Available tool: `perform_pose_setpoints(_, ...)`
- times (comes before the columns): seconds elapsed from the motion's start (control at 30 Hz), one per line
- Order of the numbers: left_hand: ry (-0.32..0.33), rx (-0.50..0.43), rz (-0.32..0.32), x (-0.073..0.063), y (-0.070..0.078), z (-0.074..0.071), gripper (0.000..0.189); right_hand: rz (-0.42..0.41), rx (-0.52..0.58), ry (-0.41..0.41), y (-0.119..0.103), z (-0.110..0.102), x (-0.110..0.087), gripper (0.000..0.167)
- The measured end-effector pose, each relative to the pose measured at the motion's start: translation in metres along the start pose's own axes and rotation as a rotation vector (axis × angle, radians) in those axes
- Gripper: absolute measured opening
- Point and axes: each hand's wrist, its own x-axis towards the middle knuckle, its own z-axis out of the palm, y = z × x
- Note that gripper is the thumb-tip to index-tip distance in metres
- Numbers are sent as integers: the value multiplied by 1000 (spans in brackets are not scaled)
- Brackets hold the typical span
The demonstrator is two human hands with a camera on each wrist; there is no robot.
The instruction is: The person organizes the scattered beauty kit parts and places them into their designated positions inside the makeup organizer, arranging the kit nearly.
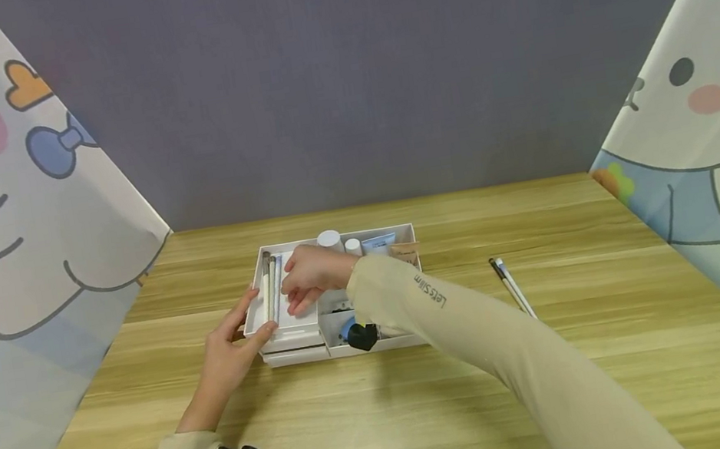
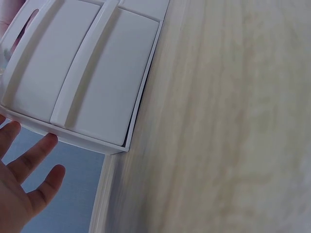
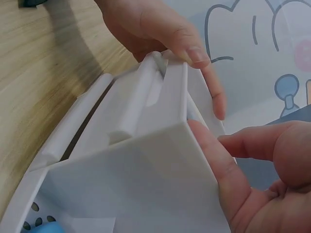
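A white organizer box (image 1: 293, 335) with drawers stands on the wooden table. My left hand (image 1: 229, 353) rests at its front left corner, thumb on the front rim and fingers along the side. Slim pale sticks with dark ends (image 1: 267, 289), like makeup brushes, lie in the top tray (image 1: 304, 318). Over that tray is my right hand (image 1: 314, 270), its thumb and fingers apart beside the sticks. In the right wrist view the right hand (image 3: 262, 179) reaches inside the tray wall; nothing shows in its grasp, though some fingertips are hidden.
The box's right compartments hold a white-capped jar (image 1: 329, 239), a small white-capped bottle (image 1: 352, 246), a blue tube (image 1: 378, 243) and a brown packet (image 1: 406, 251). Two more slim sticks (image 1: 514, 287) lie on the table (image 1: 629, 339) at the right. Behind rises a grey panel (image 1: 338, 80).
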Motion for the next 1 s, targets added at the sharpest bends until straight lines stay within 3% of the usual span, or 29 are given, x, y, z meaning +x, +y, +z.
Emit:
perform_pose_setpoints(0.27,-1,5,3,0,-2,0,58,-7,36,-17,3,-2,0,49)
perform_pose_setpoints(0.6,-4,-2,4,1,0,0,56,-109,133,-29,12,-6,1,42)
perform_pose_setpoints(0.77,-12,0,-5,0,0,-1,55,-268,140,-24,26,-8,-4,36)
perform_pose_setpoints(1.0,-18,-4,-20,0,0,0,58,-460,271,-47,49,-11,-13,38)
